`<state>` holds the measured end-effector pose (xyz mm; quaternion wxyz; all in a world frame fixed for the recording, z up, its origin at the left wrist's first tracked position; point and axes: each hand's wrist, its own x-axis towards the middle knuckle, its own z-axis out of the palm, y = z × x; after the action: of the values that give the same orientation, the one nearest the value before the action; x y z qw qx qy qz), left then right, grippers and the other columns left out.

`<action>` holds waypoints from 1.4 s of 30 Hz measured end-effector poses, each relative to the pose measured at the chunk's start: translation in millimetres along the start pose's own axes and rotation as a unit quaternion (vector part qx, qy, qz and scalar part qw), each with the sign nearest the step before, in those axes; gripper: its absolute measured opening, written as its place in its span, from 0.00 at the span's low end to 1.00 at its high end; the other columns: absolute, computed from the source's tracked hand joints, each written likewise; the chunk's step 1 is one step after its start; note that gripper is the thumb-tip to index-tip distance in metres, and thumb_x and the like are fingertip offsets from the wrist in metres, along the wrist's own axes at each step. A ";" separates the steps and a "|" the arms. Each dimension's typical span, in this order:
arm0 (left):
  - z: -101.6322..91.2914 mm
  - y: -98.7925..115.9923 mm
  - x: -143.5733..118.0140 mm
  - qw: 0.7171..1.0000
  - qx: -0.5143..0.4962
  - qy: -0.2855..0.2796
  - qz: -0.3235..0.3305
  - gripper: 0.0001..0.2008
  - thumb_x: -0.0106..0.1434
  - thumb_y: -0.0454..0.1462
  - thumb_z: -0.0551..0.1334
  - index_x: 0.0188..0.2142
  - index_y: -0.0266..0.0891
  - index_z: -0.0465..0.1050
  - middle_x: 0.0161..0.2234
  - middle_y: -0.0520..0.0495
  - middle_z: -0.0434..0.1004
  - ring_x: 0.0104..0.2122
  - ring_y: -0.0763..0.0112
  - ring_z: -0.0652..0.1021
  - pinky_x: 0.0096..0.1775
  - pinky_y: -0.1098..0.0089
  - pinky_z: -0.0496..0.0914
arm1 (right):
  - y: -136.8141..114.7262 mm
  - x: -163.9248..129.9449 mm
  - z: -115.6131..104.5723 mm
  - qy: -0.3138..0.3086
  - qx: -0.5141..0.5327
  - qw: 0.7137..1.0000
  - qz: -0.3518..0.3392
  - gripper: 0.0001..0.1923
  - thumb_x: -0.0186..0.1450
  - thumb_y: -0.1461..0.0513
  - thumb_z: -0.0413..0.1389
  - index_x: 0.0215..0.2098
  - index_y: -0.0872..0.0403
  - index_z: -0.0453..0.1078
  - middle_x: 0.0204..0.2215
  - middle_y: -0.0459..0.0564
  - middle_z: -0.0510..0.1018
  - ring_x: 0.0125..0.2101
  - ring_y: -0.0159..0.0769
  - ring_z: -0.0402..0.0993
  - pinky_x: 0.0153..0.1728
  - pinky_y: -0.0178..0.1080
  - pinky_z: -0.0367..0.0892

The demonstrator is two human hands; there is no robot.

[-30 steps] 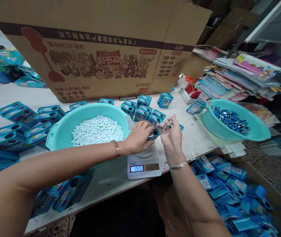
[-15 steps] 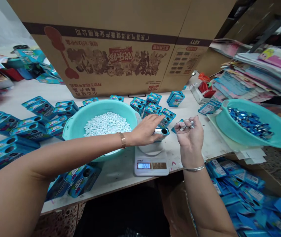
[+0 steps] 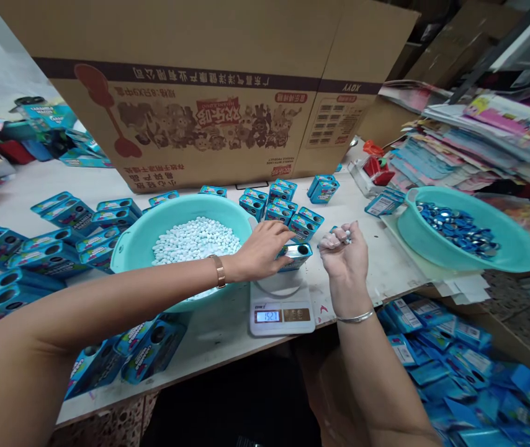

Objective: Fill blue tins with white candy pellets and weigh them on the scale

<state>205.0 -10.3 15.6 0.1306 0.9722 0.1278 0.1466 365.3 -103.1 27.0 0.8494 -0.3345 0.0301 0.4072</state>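
White tabletop (image 3: 386,273) spreads beneath both hands, and a tall carton (image 3: 246,37) stands beyond the fingertips. Well left of the left fingers, blue tins (image 3: 58,257) stand in clusters. Nearer, just left of the left hand (image 3: 261,251), a teal bowl (image 3: 123,248) holds white pellets (image 3: 195,239); the left forearm passes across its near side. The left thumb and fingers curve about the left end of one open-holed tin (image 3: 295,259), over the plate of a scale (image 3: 274,330); whether they grip or only steady it, I cannot tell. Best, I judge, to keep that tin level, its dark hole clear of the fingertips, with no weight leaning on the scale during a reading. Farther right, the right hand (image 3: 346,257) is palm-up, fingers curled in on a few pellets (image 3: 347,237); freeing them singly, low over the hole, should limit spills. Right of those fingers, a second bowl (image 3: 414,245) holds blue-and-silver caps (image 3: 455,231).
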 end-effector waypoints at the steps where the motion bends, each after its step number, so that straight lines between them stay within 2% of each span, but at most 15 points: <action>1: 0.7 0.8 1.5 1.000 0.004 -0.003 -0.004 0.20 0.63 0.40 0.62 0.53 0.37 0.67 0.51 0.40 0.70 0.52 0.55 0.68 0.54 0.57 0.63 | -1.4 0.0 0.1 -0.002 0.003 1.000 0.002 0.20 0.73 0.57 0.46 0.23 0.53 0.55 0.13 0.35 0.54 0.12 0.23 0.50 0.13 0.27 0.52; 4: 3.9 3.3 7.0 1.000 0.012 -0.015 -0.019 0.22 0.62 0.41 0.63 0.55 0.36 0.66 0.51 0.40 0.70 0.52 0.55 0.68 0.53 0.57 0.63 | -5.9 0.5 -1.0 -0.008 0.006 1.000 -0.003 0.20 0.72 0.56 0.47 0.23 0.53 0.56 0.13 0.35 0.55 0.12 0.22 0.50 0.13 0.26 0.52; 10: 10.3 10.1 16.5 0.999 0.017 -0.019 -0.035 0.26 0.60 0.44 0.64 0.55 0.37 0.65 0.50 0.40 0.70 0.51 0.53 0.69 0.52 0.55 0.64 | -1.1 2.0 -3.5 -0.009 -0.038 0.999 -0.033 0.20 0.64 0.52 0.59 0.24 0.52 0.56 0.13 0.33 0.55 0.13 0.22 0.53 0.15 0.26 0.57; 14: 9.8 15.2 18.0 0.999 0.009 0.030 -0.006 0.21 0.62 0.41 0.63 0.54 0.38 0.67 0.49 0.41 0.71 0.50 0.55 0.69 0.53 0.56 0.64 | 8.3 0.7 -0.6 0.021 -0.044 0.998 -0.038 0.20 0.62 0.51 0.61 0.25 0.52 0.57 0.15 0.34 0.59 0.17 0.24 0.62 0.23 0.29 0.67; 18: 9.9 20.7 20.4 0.996 0.025 0.071 0.056 0.16 0.64 0.38 0.60 0.52 0.41 0.70 0.48 0.42 0.72 0.51 0.56 0.69 0.56 0.52 0.60 | 14.8 -0.2 3.5 0.029 0.001 1.000 -0.005 0.19 0.67 0.53 0.55 0.24 0.52 0.57 0.14 0.35 0.59 0.18 0.25 0.64 0.24 0.29 0.68; 21: 13.2 23.7 22.6 0.992 0.056 0.067 0.088 0.17 0.65 0.35 0.58 0.53 0.43 0.69 0.49 0.42 0.72 0.54 0.54 0.67 0.59 0.45 0.53 | 18.4 0.1 6.4 0.014 0.015 1.000 -0.004 0.18 0.68 0.54 0.54 0.23 0.52 0.57 0.13 0.36 0.59 0.18 0.25 0.64 0.23 0.29 0.67; 25: 16.0 23.4 22.2 0.993 0.081 0.049 0.074 0.17 0.65 0.36 0.60 0.54 0.43 0.69 0.50 0.40 0.72 0.55 0.52 0.66 0.59 0.42 0.53 | 19.7 0.6 8.2 -0.004 -0.002 1.000 -0.021 0.20 0.64 0.52 0.58 0.23 0.52 0.57 0.13 0.35 0.58 0.17 0.25 0.62 0.24 0.30 0.67; 28: 15.1 21.6 20.8 0.992 0.087 0.038 0.077 0.16 0.65 0.36 0.60 0.52 0.42 0.70 0.47 0.41 0.73 0.55 0.53 0.67 0.60 0.43 0.53 | 19.7 1.3 7.5 -0.001 -0.009 0.999 -0.032 0.20 0.64 0.51 0.59 0.24 0.52 0.57 0.14 0.34 0.58 0.16 0.24 0.61 0.23 0.30 0.66; 34: 17.7 22.0 24.2 0.991 0.093 0.035 0.093 0.22 0.65 0.35 0.59 0.58 0.45 0.64 0.51 0.41 0.71 0.55 0.54 0.67 0.60 0.43 0.54 | 24.3 4.7 6.4 -0.019 -0.025 0.999 -0.030 0.22 0.63 0.51 0.59 0.22 0.52 0.56 0.14 0.36 0.59 0.18 0.25 0.62 0.23 0.29 0.65; 38: 21.6 17.6 20.8 0.991 0.092 0.029 0.089 0.20 0.64 0.36 0.61 0.56 0.42 0.65 0.50 0.41 0.72 0.56 0.54 0.67 0.60 0.44 0.53 | 22.0 6.2 5.6 -0.029 -0.020 0.999 -0.031 0.22 0.62 0.49 0.60 0.22 0.52 0.57 0.14 0.35 0.58 0.17 0.25 0.61 0.24 0.31 0.67; 42: 18.9 11.2 14.4 0.994 0.084 0.011 0.073 0.17 0.63 0.37 0.62 0.51 0.38 0.68 0.48 0.41 0.73 0.55 0.54 0.67 0.60 0.46 0.54 | 16.9 6.9 3.2 0.001 0.009 1.000 -0.003 0.22 0.63 0.49 0.59 0.23 0.52 0.57 0.13 0.35 0.58 0.16 0.25 0.61 0.26 0.32 0.69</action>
<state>226.7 -20.7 5.1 0.0361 0.9847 0.0696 0.1553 357.1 -89.1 18.0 0.8535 -0.3275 0.0337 0.4039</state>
